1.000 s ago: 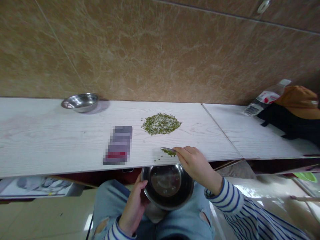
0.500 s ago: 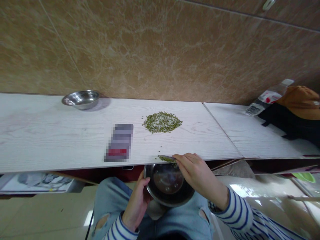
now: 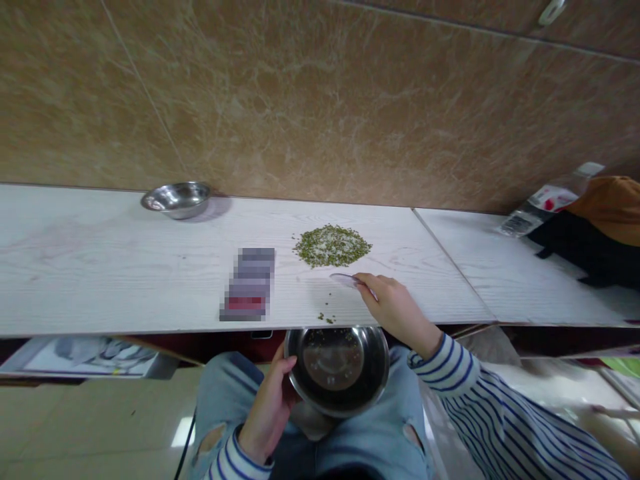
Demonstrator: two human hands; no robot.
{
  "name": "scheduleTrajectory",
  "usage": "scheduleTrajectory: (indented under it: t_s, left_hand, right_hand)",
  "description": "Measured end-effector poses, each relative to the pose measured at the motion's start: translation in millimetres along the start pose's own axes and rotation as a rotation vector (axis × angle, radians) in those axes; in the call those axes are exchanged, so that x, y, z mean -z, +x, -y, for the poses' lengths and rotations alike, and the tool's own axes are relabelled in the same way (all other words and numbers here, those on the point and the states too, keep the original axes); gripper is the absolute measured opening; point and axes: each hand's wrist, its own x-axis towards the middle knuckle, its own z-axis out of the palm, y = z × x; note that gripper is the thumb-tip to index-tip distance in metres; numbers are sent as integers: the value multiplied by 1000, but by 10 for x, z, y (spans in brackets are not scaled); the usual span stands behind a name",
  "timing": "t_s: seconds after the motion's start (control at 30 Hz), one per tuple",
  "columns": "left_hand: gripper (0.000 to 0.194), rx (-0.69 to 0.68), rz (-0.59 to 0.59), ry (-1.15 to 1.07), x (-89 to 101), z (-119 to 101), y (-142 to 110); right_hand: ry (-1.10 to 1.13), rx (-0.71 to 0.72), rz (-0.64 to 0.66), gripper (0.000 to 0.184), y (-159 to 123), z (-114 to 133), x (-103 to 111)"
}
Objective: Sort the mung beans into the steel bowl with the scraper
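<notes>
My left hand (image 3: 273, 393) grips a steel bowl (image 3: 373, 393) by its left side, holding it over my lap against the table's front edge. Some small green grains lie inside the bowl. My right hand (image 3: 390, 303) is closed around a thin, pale spoon (image 3: 344, 280), held just above the tabletop. Beyond the spoon lies a flat pile of green beans mixed with white grains (image 3: 331, 247). A few loose beans (image 3: 327, 318) are scattered near the edge, above the bowl's rim.
On the white table (image 3: 100, 280), a blurred-out phone-like rectangle (image 3: 249, 283) lies left of the pile. A second steel bowl (image 3: 177, 200) stands by the wall. At the right are a plastic bottle (image 3: 543, 203) and a brown-and-black cap (image 3: 600, 220). An open drawer (image 3: 165, 363) sits below left.
My right hand has moved the spoon up and away from the table edge, towards the pile. Most beans at the edge are gone from there, and more green grains show in the bowl.
</notes>
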Motion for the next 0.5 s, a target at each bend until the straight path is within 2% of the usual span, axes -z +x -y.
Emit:
scheduleTrajectory:
  t_s: [0.17,0.33,0.5]
  left_hand:
    - [51,-17,-35,26,81,-47,-28]
    - [49,-30,-42,-6,177,-55,-47]
    - [52,-54,-45,-41,178,-83,-70]
  right_hand:
    - [-26,82,43,30,36,90,-62]
    - [3,232,50,28,-85,155,-70]
    - [39,331,43,24,-240,231,-61]
